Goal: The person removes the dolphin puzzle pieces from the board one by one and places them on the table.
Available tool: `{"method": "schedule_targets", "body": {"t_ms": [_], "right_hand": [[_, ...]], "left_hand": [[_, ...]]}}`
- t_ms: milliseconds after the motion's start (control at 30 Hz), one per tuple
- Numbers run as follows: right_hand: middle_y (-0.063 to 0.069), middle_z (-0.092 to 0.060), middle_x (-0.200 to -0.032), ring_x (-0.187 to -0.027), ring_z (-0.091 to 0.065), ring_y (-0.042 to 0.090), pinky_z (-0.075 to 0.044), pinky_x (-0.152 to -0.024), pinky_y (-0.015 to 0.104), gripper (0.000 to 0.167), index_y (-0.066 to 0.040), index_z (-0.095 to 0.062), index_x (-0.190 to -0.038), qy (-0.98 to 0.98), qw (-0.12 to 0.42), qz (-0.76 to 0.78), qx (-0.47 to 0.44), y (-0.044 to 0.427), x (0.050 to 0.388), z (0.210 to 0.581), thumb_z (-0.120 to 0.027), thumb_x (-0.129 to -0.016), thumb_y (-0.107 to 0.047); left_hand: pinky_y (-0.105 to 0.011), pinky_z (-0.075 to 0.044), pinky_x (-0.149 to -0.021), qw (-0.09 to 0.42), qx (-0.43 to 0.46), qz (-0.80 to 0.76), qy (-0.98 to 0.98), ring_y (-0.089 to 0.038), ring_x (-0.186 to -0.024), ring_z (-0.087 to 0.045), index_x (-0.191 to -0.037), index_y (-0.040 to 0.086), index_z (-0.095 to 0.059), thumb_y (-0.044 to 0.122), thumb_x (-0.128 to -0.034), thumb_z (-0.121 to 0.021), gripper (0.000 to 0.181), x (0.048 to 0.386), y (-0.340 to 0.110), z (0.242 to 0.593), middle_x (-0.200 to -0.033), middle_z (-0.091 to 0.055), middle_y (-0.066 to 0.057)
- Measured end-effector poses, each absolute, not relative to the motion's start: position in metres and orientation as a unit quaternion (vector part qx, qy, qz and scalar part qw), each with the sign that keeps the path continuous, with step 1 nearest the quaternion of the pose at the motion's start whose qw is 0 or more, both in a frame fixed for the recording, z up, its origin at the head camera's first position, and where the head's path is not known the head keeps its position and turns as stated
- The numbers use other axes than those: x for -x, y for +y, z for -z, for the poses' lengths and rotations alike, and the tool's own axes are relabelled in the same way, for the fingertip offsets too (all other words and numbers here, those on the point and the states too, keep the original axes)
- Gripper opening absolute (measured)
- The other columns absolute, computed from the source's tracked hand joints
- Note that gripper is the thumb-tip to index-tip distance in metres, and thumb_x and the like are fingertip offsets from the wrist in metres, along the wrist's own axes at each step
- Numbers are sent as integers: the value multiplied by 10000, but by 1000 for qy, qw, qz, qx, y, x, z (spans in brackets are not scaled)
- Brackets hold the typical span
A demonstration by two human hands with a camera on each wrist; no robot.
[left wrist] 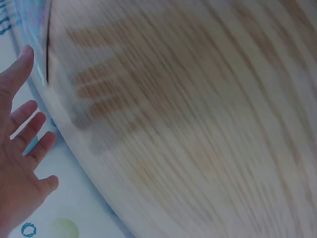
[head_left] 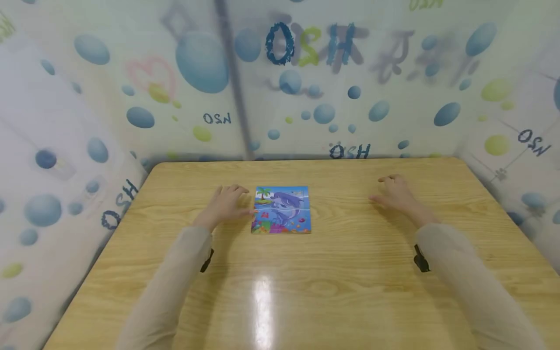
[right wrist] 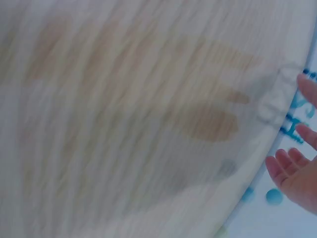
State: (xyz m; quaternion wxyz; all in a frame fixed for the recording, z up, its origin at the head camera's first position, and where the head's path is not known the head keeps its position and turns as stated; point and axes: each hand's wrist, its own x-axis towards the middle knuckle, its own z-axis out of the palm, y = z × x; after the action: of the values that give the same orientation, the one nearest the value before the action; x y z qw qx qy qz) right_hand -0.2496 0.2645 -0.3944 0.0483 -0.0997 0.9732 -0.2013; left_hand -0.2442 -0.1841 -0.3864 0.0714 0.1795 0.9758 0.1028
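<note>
A square picture puzzle (head_left: 282, 210) with dolphins, a palm tree and sea colours lies flat on the wooden table (head_left: 332, 287). My left hand (head_left: 225, 205) is just left of it, fingers spread and thumb pointing at its left edge; whether the thumb touches cannot be told. In the left wrist view this hand (left wrist: 22, 144) has its fingers apart and holds nothing, with a corner of the puzzle (left wrist: 37, 34) above the thumb. Well to the right of the puzzle, my right hand (head_left: 395, 195) hovers over the table with loose fingers and nothing in its grasp. The right wrist view shows its fingers (right wrist: 285, 166) apart.
Behind the table stands a pale wall (head_left: 271, 112) printed with blue and green bubbles and lettering, and similar walls flank both sides. Dark devices sit at the left wrist (head_left: 207, 261) and the right wrist (head_left: 421, 258).
</note>
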Motion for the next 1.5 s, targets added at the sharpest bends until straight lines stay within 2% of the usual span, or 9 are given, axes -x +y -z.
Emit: {"method": "schedule_targets", "body": {"t_ms": [233, 467, 700, 1067, 1267, 1500], "right_hand": [[378, -362, -1265, -1169, -347, 482, -341, -978, 574, 577, 149, -375, -1288, 961, 89, 242, 97, 226, 264, 385, -570, -889, -220], [341, -399, -1267, -1156, -406, 445, -378, -965, 531, 544, 115, -398, -1292, 947, 112, 276, 123, 189, 274, 381, -561, -898, -223], [314, -495, -1213, -1115, -479, 411, -413, -955, 494, 506, 115, -462, -1245, 943, 97, 273, 166, 151, 280, 376, -588, -882, -215], [237, -538, -1218, -1143, -501, 347, -433, -968, 434, 487, 64, -515, -1224, 926, 138, 290, 198, 84, 285, 380, -625, -862, -244], [190, -575, -1187, -1112, -536, 299, -454, -953, 385, 466, 41, -539, -1195, 923, 157, 277, 216, 47, 290, 383, -656, -839, -235], [163, -525, -1232, -1155, -475, 297, -419, -991, 404, 567, -8, -523, -1214, 939, 157, 214, 221, 20, 295, 389, -696, -793, -346]], "left_hand": [[-488, -315, -1066, 119, -175, -199, 957, -399, -1252, -362, -1287, -91, -431, 290, -817, -681, 655, 258, -174, 388, -1333, -393, -259], [-464, -289, -1092, 145, -153, -195, 958, -380, -1291, -331, -1324, -95, -372, 271, -807, -695, 710, 266, -168, 390, -1380, -341, -261], [-478, -261, -1104, 173, -158, -158, 959, -384, -1334, -264, -1368, -54, -318, 277, -841, -654, 707, 268, -159, 386, -1436, -281, -234], [-477, -207, -1127, 207, -141, -180, 951, -369, -1373, -197, -1420, -28, -241, 222, -856, -636, 733, 266, -155, 386, -1481, -204, -218], [-470, -213, -1126, 204, -149, -184, 950, -360, -1366, -227, -1414, -25, -268, 235, -846, -645, 729, 265, -154, 383, -1475, -230, -214], [-452, -226, -1127, 206, -151, -176, 951, -349, -1361, -254, -1399, -26, -305, 230, -845, -651, 702, 268, -151, 383, -1467, -260, -209]]}}
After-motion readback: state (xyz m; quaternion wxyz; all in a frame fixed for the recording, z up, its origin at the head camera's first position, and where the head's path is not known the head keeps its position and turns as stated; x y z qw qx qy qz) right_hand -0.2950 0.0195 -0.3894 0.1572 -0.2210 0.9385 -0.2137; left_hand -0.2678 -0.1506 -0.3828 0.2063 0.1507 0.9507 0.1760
